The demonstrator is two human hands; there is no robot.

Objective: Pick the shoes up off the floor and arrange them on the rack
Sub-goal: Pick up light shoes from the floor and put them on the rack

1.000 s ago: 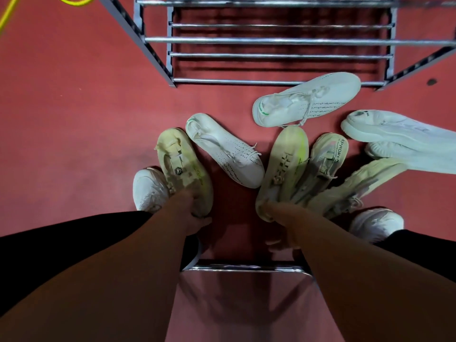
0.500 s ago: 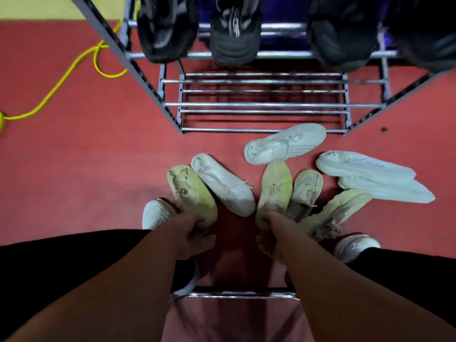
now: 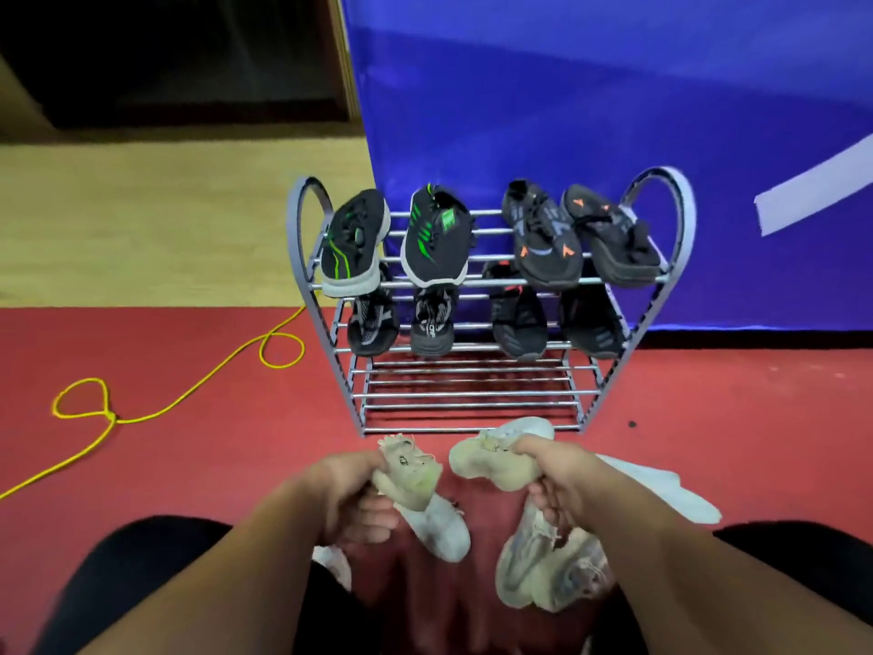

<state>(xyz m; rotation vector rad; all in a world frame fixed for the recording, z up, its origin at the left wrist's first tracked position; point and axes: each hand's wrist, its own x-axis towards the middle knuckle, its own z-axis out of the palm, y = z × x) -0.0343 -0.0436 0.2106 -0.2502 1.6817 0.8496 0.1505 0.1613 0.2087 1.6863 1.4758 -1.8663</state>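
Observation:
My left hand (image 3: pixel 345 494) grips a pale yellow-green shoe (image 3: pixel 411 479) lifted off the red floor. My right hand (image 3: pixel 562 479) grips a second pale yellow-green shoe (image 3: pixel 486 460), also raised, just in front of the metal shoe rack (image 3: pixel 467 394). The rack's bottom shelf holds nothing. Several black shoes sit on its top shelf (image 3: pixel 439 238) and middle shelf (image 3: pixel 430 323). A white shoe (image 3: pixel 444 531) lies on the floor under my left hand. More pale shoes (image 3: pixel 548 574) lie below my right hand, and a white one (image 3: pixel 661 484) to its right.
A yellow cable (image 3: pixel 156 408) loops across the red floor left of the rack. A blue wall panel (image 3: pixel 614 111) stands behind the rack. My knees in black fill the lower corners, and my own white shoe (image 3: pixel 330 560) shows below my left hand.
Both hands have lifted their pale shoes off the floor and toward the rack. My head has tilted up, so the whole rack and blue panel are in view.

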